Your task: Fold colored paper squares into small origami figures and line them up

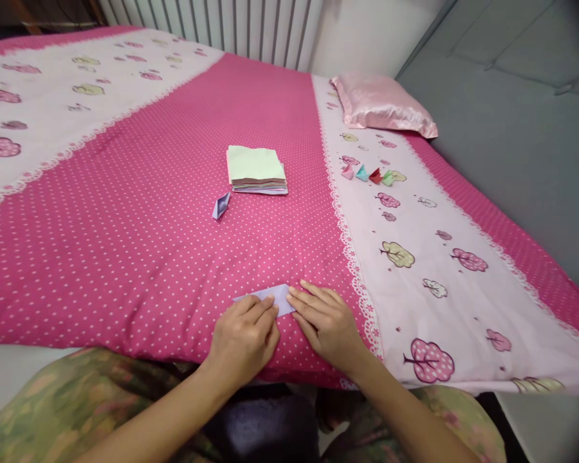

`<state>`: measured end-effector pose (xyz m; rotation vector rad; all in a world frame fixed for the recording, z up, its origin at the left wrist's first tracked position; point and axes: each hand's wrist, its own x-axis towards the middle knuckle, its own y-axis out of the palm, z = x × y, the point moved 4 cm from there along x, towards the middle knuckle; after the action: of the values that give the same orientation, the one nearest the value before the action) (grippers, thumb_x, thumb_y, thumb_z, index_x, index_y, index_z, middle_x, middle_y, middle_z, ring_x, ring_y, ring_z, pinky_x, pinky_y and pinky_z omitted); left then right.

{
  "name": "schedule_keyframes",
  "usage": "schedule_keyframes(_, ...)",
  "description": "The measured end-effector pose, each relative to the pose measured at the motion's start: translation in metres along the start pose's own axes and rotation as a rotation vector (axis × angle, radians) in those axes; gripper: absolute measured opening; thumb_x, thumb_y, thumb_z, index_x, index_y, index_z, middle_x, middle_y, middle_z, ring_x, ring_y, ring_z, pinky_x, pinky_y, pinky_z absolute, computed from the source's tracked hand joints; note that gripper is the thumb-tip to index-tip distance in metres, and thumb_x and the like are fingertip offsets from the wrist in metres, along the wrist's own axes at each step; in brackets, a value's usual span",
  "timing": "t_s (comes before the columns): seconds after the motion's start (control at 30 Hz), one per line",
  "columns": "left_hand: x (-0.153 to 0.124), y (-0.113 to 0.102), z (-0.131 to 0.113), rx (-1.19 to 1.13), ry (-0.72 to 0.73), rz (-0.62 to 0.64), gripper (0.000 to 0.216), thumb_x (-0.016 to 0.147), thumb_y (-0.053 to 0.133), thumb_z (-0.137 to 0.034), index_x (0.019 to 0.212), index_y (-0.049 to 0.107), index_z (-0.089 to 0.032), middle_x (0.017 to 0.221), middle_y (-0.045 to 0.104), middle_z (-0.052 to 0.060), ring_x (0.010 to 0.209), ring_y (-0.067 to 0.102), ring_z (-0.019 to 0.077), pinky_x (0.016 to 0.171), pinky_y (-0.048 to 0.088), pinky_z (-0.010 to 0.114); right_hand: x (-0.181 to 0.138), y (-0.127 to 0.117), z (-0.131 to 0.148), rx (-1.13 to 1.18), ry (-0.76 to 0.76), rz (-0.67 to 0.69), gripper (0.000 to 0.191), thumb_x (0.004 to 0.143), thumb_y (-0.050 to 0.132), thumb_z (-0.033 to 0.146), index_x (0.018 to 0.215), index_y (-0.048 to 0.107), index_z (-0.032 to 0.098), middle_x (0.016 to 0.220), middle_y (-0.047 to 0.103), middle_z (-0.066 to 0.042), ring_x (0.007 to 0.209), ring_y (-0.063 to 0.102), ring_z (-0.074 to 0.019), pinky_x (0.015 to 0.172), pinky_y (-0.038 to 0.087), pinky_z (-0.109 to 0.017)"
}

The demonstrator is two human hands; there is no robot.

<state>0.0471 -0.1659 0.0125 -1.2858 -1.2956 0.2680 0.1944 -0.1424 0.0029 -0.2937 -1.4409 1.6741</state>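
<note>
A folded lavender paper (pixel 276 296) lies flat on the pink polka-dot bedspread (pixel 139 244) near the bed's front edge. My left hand (pixel 244 337) rests on its lower left part with fingers together, pressing it down. My right hand (pixel 325 321) lies flat beside it, fingertips touching the paper's right end. Farther back sits a stack of pastel paper squares (pixel 255 170), light green on top. A small folded lavender paper boat (pixel 220 206) lies just left of the stack.
Several small folded paper shapes (pixel 369 174) in pink, teal, red and green stand in a row on the white printed strip at right. A pink satin pillow (pixel 381 103) lies at the far right. A grey upholstered surface (pixel 511 128) borders the bed's right side.
</note>
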Motion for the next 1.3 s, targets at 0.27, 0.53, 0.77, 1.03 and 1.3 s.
schedule_keyframes(0.27,0.002,-0.013,0.009,-0.058,-0.071,0.000,0.010,0.074,0.057,-0.016,0.066,0.064,-0.017,0.062,0.065,0.004,0.069,0.059,0.0193,0.066,0.052,0.033,-0.002,0.003,-0.005,0.077,0.051,-0.008,0.031,0.087,0.049,0.020,0.117,0.059,0.023,0.121,0.061,-0.001,0.117,0.050,-0.0204,0.095,0.040,-0.040)
schedule_keyframes(0.53,0.004,-0.007,0.024,-0.140,-0.035,0.193,0.039,0.078,0.057,-0.026,0.113,0.056,-0.010,0.116,0.061,0.015,0.110,0.054,0.0269,0.096,0.044,0.045,0.000,0.003,-0.009,0.156,0.089,-0.066,0.035,0.084,0.052,0.019,0.119,0.057,0.022,0.119,0.062,-0.004,0.114,0.052,-0.0191,0.096,0.040,-0.039)
schedule_keyframes(0.77,0.000,0.001,0.031,-0.264,-0.072,0.101,0.030,0.086,0.043,-0.013,0.110,0.062,-0.015,0.108,0.068,0.010,0.104,0.061,0.0233,0.091,0.049,0.042,0.001,-0.006,-0.011,0.371,0.161,-0.255,0.027,0.084,0.051,0.013,0.103,0.066,0.024,0.100,0.070,-0.004,0.098,0.062,-0.0190,0.089,0.048,-0.039)
schedule_keyframes(1.03,0.004,-0.001,0.019,-1.112,-0.697,0.440,0.027,0.083,0.053,-0.033,0.080,0.070,-0.012,0.073,0.072,0.005,0.067,0.066,0.0181,0.062,0.051,0.025,-0.008,-0.010,-0.015,0.823,0.573,-0.267,0.017,0.075,0.066,0.028,0.090,0.067,0.022,0.069,0.068,0.000,0.055,0.062,-0.0129,0.051,0.051,-0.023)
schedule_keyframes(1.3,0.001,0.007,0.019,-1.439,-0.955,0.477,0.033,0.076,0.065,-0.032,0.100,0.065,-0.009,0.079,0.071,0.009,0.067,0.065,0.0127,0.058,0.049,0.018,-0.008,0.000,-0.018,1.104,0.722,-0.112,0.035,0.076,0.065,0.033,0.106,0.055,0.017,0.051,0.062,0.003,0.040,0.055,-0.0093,0.039,0.041,-0.017)
